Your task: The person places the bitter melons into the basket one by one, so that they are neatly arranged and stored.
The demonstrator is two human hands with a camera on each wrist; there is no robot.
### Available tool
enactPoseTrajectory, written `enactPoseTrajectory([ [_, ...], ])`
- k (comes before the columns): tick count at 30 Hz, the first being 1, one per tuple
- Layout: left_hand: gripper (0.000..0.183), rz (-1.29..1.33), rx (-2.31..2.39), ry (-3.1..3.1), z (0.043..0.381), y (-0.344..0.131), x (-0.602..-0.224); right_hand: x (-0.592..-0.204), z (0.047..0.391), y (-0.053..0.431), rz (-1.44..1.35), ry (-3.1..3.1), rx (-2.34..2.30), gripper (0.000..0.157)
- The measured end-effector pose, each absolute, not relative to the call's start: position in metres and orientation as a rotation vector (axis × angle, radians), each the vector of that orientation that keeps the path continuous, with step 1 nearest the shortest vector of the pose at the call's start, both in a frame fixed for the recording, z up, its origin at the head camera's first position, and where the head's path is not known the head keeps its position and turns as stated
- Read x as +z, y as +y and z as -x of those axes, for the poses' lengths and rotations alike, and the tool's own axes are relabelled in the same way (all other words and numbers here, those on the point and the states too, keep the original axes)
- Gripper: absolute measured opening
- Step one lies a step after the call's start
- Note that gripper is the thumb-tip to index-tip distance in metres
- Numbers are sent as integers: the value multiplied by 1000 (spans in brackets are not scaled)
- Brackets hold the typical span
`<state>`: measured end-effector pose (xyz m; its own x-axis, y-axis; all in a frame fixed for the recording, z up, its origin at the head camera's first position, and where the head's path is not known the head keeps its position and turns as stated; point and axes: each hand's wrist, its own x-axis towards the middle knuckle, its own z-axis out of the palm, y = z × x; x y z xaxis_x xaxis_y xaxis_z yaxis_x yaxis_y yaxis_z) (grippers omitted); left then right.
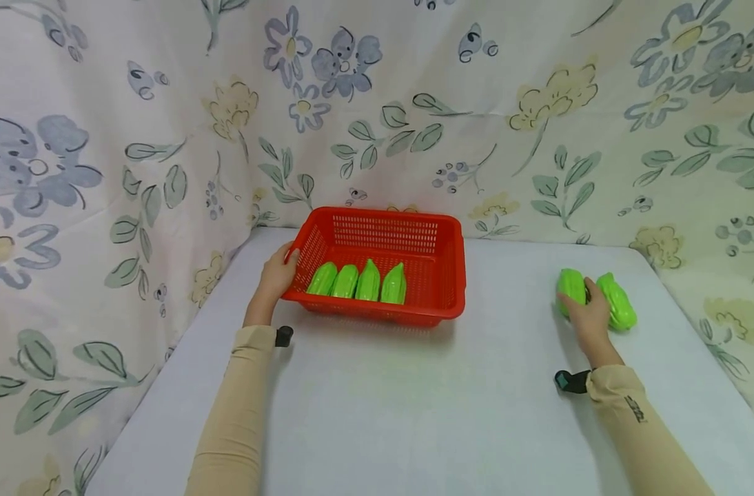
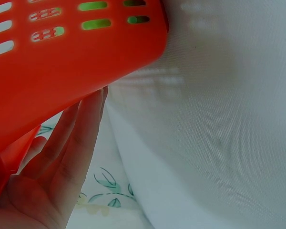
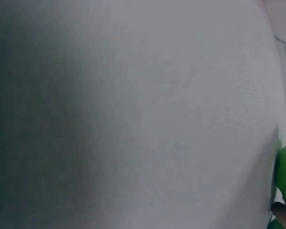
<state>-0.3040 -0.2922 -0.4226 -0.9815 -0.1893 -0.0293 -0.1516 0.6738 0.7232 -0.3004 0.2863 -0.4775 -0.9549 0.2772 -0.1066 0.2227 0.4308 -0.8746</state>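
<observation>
My left hand (image 1: 278,274) holds the left rim of a red plastic basket (image 1: 377,308), thumb at the rim and fingers along the outer wall. In the left wrist view, the fingers (image 2: 78,138) lie fairly straight against the basket. Inside the basket several bright green, ribbed, vegetable-shaped pieces (image 1: 369,281) stand in a row along the front wall. Over at the right, my right hand (image 1: 588,318) grips a similar green piece (image 1: 571,286), its fingers partly hidden behind it. Another green piece (image 1: 617,302) lies just right of that hand.
A white-covered table (image 1: 414,406) spans the scene, its far edge meeting a floral curtain (image 1: 414,138) behind the basket. More curtain hangs along the left side. Each wrist carries a small dark camera (image 1: 571,381).
</observation>
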Motion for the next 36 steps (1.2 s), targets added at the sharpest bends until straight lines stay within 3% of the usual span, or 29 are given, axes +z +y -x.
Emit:
enactPoseTrajectory([
  [21, 55, -317, -1222, -2831, 306, -290, -421, -464, 304, 279, 580, -2555, 1672, 72],
  [36, 55, -334, -1245, -2837, 304, -291, -422, -440, 307, 247, 476, -2480, 1853, 74],
])
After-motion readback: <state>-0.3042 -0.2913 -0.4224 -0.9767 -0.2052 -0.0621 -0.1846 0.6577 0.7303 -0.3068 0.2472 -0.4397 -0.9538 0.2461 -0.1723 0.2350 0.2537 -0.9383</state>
